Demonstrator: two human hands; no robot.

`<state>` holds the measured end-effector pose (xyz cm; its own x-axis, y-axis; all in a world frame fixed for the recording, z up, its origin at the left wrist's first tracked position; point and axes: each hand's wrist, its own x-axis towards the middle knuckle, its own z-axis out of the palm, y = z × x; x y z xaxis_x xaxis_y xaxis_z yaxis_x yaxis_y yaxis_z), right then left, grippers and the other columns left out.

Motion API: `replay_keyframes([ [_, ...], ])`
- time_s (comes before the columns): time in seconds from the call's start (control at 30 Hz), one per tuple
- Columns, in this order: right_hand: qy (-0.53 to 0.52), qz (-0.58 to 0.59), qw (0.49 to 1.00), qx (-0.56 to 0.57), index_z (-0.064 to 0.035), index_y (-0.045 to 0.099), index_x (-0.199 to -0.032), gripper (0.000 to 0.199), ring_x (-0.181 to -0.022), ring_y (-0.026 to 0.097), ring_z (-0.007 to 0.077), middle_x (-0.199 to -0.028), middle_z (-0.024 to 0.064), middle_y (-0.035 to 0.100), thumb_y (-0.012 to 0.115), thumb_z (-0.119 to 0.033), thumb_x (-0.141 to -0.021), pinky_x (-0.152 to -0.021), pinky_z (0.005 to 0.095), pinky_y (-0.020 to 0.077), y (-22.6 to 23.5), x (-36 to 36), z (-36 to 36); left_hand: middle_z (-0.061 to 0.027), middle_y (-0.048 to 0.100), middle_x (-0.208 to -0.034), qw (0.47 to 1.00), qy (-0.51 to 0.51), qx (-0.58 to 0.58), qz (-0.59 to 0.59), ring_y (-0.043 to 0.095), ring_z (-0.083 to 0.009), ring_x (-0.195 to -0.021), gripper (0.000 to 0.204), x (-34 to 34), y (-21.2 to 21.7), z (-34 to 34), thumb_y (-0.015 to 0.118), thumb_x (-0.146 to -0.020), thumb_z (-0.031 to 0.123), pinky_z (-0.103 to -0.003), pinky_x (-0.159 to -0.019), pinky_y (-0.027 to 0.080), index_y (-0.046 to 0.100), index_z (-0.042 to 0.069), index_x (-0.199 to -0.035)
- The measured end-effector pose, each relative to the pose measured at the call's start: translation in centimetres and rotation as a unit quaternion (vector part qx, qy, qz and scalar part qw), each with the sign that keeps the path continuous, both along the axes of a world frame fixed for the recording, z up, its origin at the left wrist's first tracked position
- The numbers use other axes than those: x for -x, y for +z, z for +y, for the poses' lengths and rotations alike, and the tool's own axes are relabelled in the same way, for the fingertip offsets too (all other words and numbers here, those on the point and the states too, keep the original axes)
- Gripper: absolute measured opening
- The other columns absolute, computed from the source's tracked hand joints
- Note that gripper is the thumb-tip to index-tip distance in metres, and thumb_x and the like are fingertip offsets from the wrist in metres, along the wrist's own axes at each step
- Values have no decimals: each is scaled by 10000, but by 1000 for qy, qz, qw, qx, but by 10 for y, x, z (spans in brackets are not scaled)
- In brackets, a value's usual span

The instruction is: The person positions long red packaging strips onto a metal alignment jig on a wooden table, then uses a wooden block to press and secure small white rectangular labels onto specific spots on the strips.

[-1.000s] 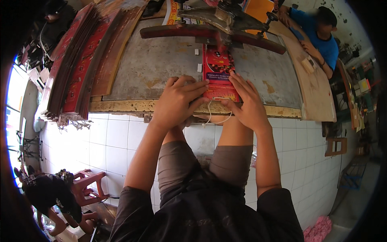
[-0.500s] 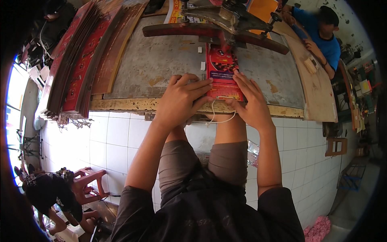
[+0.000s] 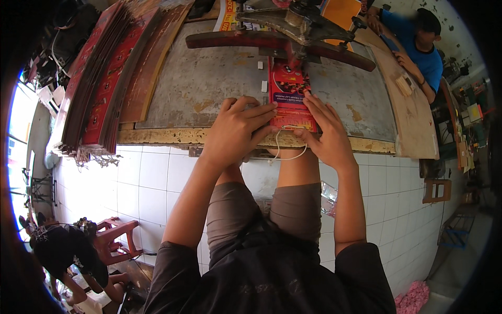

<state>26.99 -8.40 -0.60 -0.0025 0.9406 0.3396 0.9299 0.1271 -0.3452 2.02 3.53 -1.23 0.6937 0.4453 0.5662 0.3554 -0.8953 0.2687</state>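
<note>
A flat red printed paper bag (image 3: 289, 108) with a pale cord handle (image 3: 277, 142) lies on the grey worktop (image 3: 209, 73). Its far end runs under the dark bar of a metal press (image 3: 235, 40), which hides that end. My left hand (image 3: 238, 125) rests with fingers stretched out against the bag's left edge, thumb near the cord. On the other side, my right hand (image 3: 327, 128) has its fingers extended along the right edge, its thumb by the near end. The cord loops down over the table's front edge between my hands. Neither hand wraps round the bag.
Tall stacks of red printed sheets (image 3: 112, 78) stand at the left of the table. Two small white blocks (image 3: 264, 86) sit left of the bag. A person in blue (image 3: 426, 60) is at the far right; another bends near a red stool (image 3: 116, 239) at lower left.
Little differs: my hands keep their places at the bag's edges. The person in blue has turned their head slightly.
</note>
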Motion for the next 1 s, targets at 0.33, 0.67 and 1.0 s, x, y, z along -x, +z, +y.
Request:
replay_keyframes([
  [0.33,1,4,1000,-8,7,548,-1584,818,-1592,457,309,-1687,138,530,787,-496,-985,-1320,527,343,2,0,-2,33,809,-1312,1000,2,-2,3,644,-232,-1197,379,-1,2,-2,803,-959,384,-403,-1024,479,855,111,-1217],
  [0.67,4,17,998,-61,43,594,-1527,842,-1567,489,319,-1659,165,555,801,-542,-959,-1297,517,369,-11,-3,-1,1,787,-1382,999,-2,29,18,677,-260,-1234,383,-3,9,-5,843,-922,297,-431,-1078,484,836,110,-1257],
  [1.0,-11,12,995,-99,53,618,-1499,819,-1544,520,303,-1638,176,574,751,-569,-983,-1297,506,379,-17,-2,-1,18,786,-1382,999,12,8,49,673,-258,-1239,388,-7,14,-8,853,-922,301,-431,-1051,482,832,138,-1274],
])
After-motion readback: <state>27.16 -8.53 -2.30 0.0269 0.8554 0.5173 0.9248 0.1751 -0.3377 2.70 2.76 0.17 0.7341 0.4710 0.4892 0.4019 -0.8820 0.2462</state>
